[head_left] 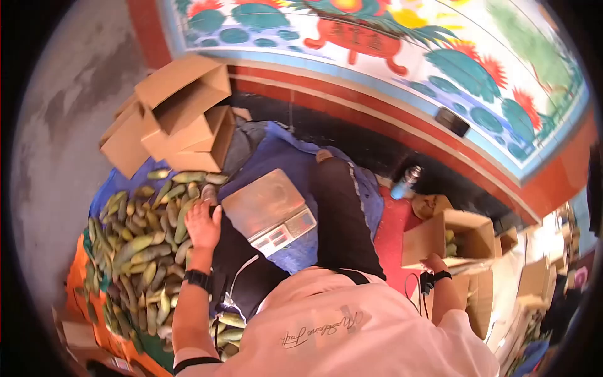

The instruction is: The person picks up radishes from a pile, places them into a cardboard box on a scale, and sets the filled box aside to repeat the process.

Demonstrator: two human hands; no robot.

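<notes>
My left hand (203,224) lies palm down with fingers apart, beside my bent knee at the right edge of a large pile of green, cucumber-like vegetables (141,245). Nothing is held in it. My right hand (431,262) is at the lower edge of an open cardboard box (411,246), its fingers bent against the cardboard and partly hidden. Some greenish produce (451,244) shows inside that box. A flat metal scale (265,204) with a display panel sits on the blue cloth between my legs, with nothing on its plate.
Empty-looking cardboard boxes (182,94) are stacked at the upper left. A bottle (407,182) stands by the painted wall (377,94). More open cartons (537,279) line the right side. Orange sheeting (78,276) lies under the pile's left edge.
</notes>
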